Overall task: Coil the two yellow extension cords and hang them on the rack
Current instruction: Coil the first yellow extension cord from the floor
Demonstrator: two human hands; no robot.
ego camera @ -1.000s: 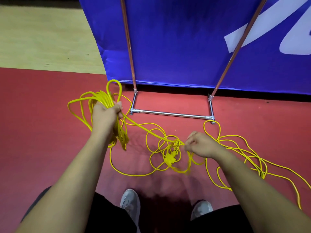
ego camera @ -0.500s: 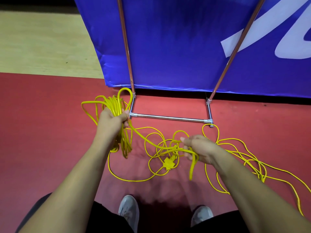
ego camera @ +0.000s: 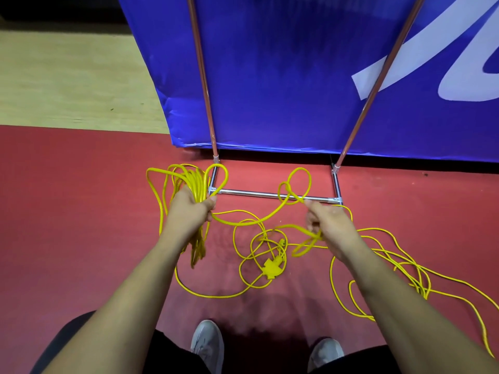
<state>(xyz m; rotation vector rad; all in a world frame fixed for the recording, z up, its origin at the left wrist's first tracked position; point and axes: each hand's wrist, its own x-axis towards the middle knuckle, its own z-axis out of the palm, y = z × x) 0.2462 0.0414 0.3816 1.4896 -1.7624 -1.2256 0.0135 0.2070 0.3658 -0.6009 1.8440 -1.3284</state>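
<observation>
My left hand point(ego camera: 193, 207) grips a bundle of yellow cord loops point(ego camera: 193, 182) that hang above and below my fist. From it a single strand point(ego camera: 253, 221) sags to my right hand point(ego camera: 325, 221), which holds the cord lifted, with small loops standing above my fingers in front of the rack's bottom bar. Loose turns and a yellow plug block point(ego camera: 272, 267) lie on the red floor between my arms. More loose cord point(ego camera: 405, 268) sprawls on the floor to the right. The rack's metal base point(ego camera: 270, 195) and two slanted copper poles stand just ahead.
A large blue banner point(ego camera: 283, 76) hangs right behind the rack and fills the upper view. Wooden floor point(ego camera: 67, 76) lies at the upper left beyond the red mat. My two grey shoes point(ego camera: 206, 344) stand at the bottom edge.
My right hand rose and moved right, pulling a length of cord up off the tangle. The plug block stayed on the floor. My left hand kept its bundle.
</observation>
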